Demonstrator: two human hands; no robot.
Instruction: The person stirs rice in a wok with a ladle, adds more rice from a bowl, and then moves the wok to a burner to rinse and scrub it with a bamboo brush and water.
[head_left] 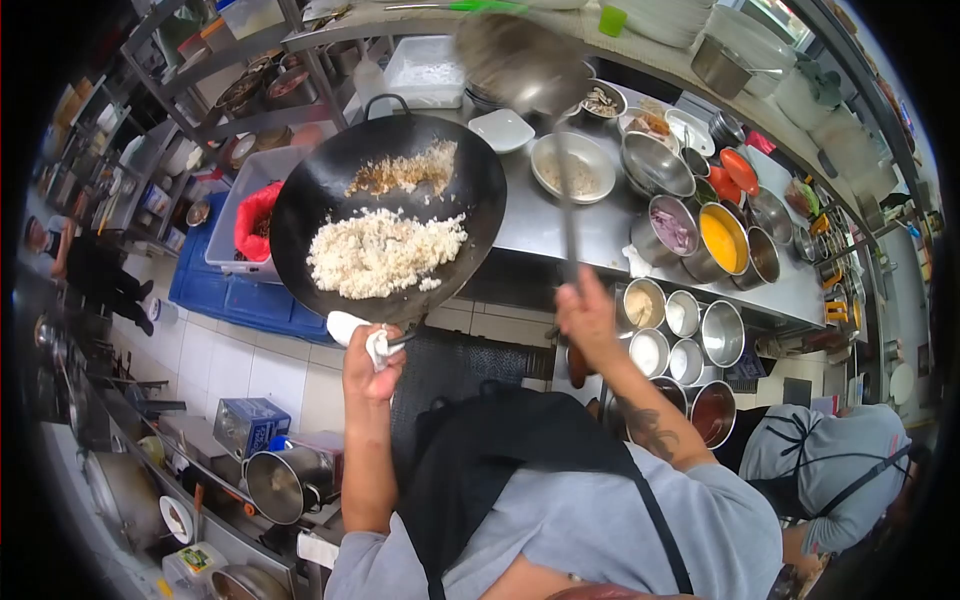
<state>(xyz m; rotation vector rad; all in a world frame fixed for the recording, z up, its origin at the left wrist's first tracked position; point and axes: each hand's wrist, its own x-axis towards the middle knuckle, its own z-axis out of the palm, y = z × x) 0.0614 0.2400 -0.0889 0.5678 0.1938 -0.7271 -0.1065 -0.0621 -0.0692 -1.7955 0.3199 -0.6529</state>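
Note:
My left hand (370,365) is closed around the handle of a black wok (300,190), with a folded white cloth (347,328) between palm and handle. The wok is tilted and raised. White cooked rice (385,252) lies in its lower half, and a browned crust of rice (410,170) sticks to the upper side. In my right hand (588,312) is a long-handled metal ladle (530,70), held up and away from the wok. Its large bowl is smeared by motion, over the back of the steel counter.
On the steel counter (530,235) stand a bowl (573,168), a pot of yellow liquid (722,240) and a pot of chopped onion (672,226). Several small tins (683,313) sit near my right arm. One co-worker (830,460) bends at right; another person (85,262) stands far left.

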